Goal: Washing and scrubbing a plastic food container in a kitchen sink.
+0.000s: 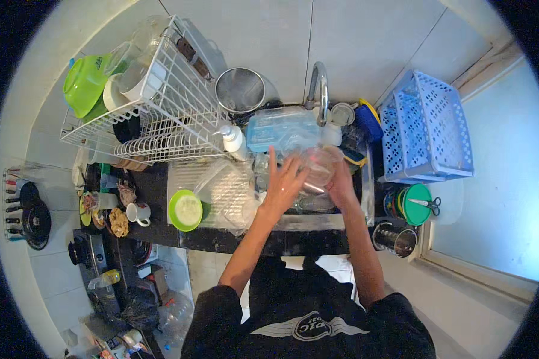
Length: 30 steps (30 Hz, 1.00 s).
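Over the sink [312, 221], my right hand [341, 181] is wrapped around the side of a clear plastic container [321, 165], which is blurred. My left hand [284, 181] has its fingers spread at the container's left side; whether it touches is unclear. Behind my hands, a light-blue plastic box [280, 128] lies near the chrome faucet [320, 89]. Glassware [314, 203] sits in the sink below the container. On the drainboard [182, 175] at the left are a clear plastic container or lid [227, 188] and a green bowl [186, 210] of whitish foamy liquid.
A white pump bottle [233, 141] stands beside the white wire dish rack [170, 112]. Behind it is a mesh strainer [240, 89]. At right are a blue plastic basket [424, 128], scissors [424, 203] on a green lid [415, 213], and a metal cup [395, 240]. A white mug [138, 213] stands left.
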Each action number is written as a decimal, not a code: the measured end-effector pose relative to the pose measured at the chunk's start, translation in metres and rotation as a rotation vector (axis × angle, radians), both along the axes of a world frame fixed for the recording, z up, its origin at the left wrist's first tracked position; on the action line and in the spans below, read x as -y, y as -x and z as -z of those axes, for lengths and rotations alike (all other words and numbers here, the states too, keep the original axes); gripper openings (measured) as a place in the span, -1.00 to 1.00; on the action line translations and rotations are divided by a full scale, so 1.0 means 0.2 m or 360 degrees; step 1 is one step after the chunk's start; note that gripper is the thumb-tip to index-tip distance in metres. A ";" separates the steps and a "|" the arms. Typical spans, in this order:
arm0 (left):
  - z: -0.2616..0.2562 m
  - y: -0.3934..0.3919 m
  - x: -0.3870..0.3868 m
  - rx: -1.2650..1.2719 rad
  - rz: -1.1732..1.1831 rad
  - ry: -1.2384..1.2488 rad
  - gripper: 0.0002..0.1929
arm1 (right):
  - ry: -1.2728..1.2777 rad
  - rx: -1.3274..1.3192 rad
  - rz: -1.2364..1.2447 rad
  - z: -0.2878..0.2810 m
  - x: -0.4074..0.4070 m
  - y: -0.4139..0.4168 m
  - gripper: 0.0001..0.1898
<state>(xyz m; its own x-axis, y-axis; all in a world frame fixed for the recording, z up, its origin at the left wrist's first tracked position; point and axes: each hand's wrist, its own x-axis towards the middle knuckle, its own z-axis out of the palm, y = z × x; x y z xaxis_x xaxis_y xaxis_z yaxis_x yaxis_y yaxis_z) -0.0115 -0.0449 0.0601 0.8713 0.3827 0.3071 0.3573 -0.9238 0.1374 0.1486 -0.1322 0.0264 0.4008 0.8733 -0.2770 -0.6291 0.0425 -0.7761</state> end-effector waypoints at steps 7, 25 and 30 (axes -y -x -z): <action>0.14 -0.21 -0.08 0.1126 -0.0582 0.1035 -0.25 | 0.0267 0.0447 -0.0105 -0.03 -0.12 -0.37 -0.61; 0.40 -0.39 -0.21 0.1762 -0.0411 0.3229 -0.54 | 0.0373 0.3135 -0.0337 -0.08 -0.26 0.00 -0.41; 0.25 -0.42 -0.13 0.1670 -0.0498 0.3407 -0.56 | 0.0693 0.3330 -0.0356 -0.11 -0.16 -0.14 -0.45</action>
<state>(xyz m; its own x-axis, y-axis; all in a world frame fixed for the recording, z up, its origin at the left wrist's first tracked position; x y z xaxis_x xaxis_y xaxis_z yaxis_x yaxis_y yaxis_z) 0.0732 -0.0193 0.0104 0.6301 0.6623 -0.4054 -0.3835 0.7194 0.5792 0.1765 -0.1012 0.0475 0.2318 0.9568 0.1755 0.9713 -0.2178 -0.0952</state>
